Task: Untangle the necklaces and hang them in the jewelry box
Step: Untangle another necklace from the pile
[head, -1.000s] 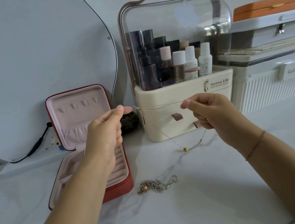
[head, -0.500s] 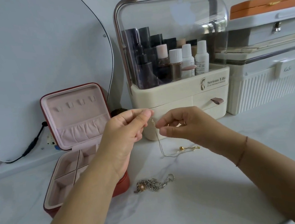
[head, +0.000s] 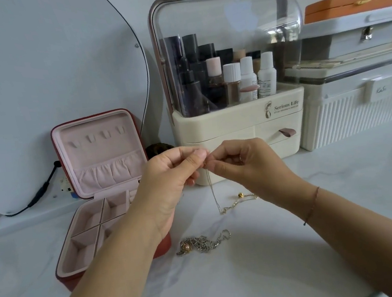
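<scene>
1. Left hand (head: pixel 167 188) raised above the marble tabletop (head: pixel 265 274), thumb and forefinger pinched shut on the top of a thin gold necklace (head: pixel 213 195).
2. Right hand (head: pixel 243 167) meets it fingertip to fingertip, also pinched closed on the same chain at the same spot (whether it is the clasp they hold is too small to tell).
3. The gold chain hangs down from the pinch in a narrow loop; its lower end lies on the tabletop, with a small gold bead (head: pixel 240 194) resting near the right wrist.
4. A thin red cord bracelet (head: pixel 312 204) sits on the right wrist.
5. Second necklace, silver chain with a pinkish pearl pendant (head: pixel 202 243), lies bunched on the tabletop nearer the camera, apart from both hands.
6. Red jewelry box (head: pixel 101 183) stands open at left, lid upright, pink lining; hooks (head: pixel 98 137) in the lid carry nothing, and the left forearm covers part of the base.
7. Behind the hands: cream cosmetics organiser (head: pixel 238 124) with clear dome, bottles inside.
</scene>
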A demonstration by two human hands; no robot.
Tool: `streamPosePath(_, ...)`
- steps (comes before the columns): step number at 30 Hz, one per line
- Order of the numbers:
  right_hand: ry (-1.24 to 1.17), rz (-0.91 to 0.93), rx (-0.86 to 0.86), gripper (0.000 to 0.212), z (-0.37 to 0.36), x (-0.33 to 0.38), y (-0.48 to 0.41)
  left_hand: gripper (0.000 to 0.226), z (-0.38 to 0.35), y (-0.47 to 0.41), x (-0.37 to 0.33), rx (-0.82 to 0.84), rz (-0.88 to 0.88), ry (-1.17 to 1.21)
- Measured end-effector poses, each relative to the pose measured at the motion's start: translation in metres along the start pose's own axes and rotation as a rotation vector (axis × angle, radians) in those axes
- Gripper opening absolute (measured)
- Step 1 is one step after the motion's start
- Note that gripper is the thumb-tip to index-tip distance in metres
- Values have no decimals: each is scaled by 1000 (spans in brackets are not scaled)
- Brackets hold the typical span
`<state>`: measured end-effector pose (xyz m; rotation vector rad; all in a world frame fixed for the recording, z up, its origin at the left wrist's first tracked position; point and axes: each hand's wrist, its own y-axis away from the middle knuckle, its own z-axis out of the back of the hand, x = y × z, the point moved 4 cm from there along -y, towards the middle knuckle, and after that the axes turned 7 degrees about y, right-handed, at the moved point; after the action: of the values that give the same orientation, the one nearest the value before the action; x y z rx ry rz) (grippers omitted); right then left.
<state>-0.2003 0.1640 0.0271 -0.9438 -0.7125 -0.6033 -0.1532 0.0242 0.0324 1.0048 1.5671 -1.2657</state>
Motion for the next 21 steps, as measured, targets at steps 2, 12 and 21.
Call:
streamPosePath(2, -1, 6, 3, 6, 1, 0, 0, 20, 1, -1, 1, -22, 11, -11)
streamPosePath(12, -28, -53, -26, 9, 9, -1, -1, 10, 0, 0, 4, 14, 65, -75)
streamPosePath(21, 32, -71, 19, 12, 7, -3, 0, 5, 0, 2, -4, -30, -190, -400)
